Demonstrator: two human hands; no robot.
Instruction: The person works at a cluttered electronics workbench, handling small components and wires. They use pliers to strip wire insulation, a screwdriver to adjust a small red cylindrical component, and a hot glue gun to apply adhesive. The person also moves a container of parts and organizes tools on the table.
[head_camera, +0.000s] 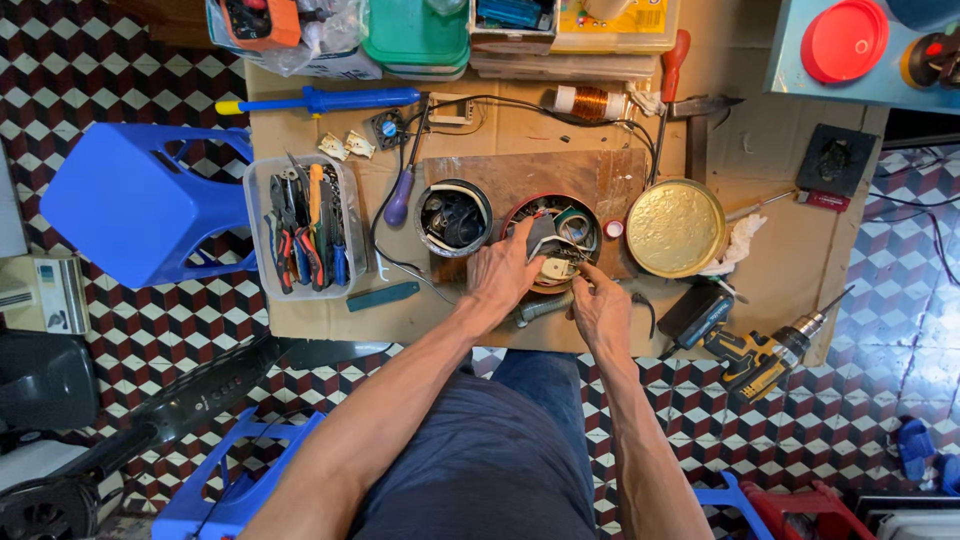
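Cardboard covers our workbench (300, 310), which stands on a floor of red, white and black cube-pattern tiles, and a brown wooden board (530, 170) lies at its middle. We take the round red-rimmed tin of odds and ends (562, 225) on that board as our landmark. Our left hand (505, 272) reaches into the tin from its near left edge, fingers curled down among the parts; whether they grip anything we cannot tell. Our right hand (600, 308) rests at the tin's near rim, thumb and forefinger pinched together on a small part too tiny to identify. Left of the tin sits a second tin of dark wires (453, 217); right of it lies a gold lid (675, 228). Farther left stands a clear tub of pliers (305, 225); to the near right, a yellow drill (760, 355).
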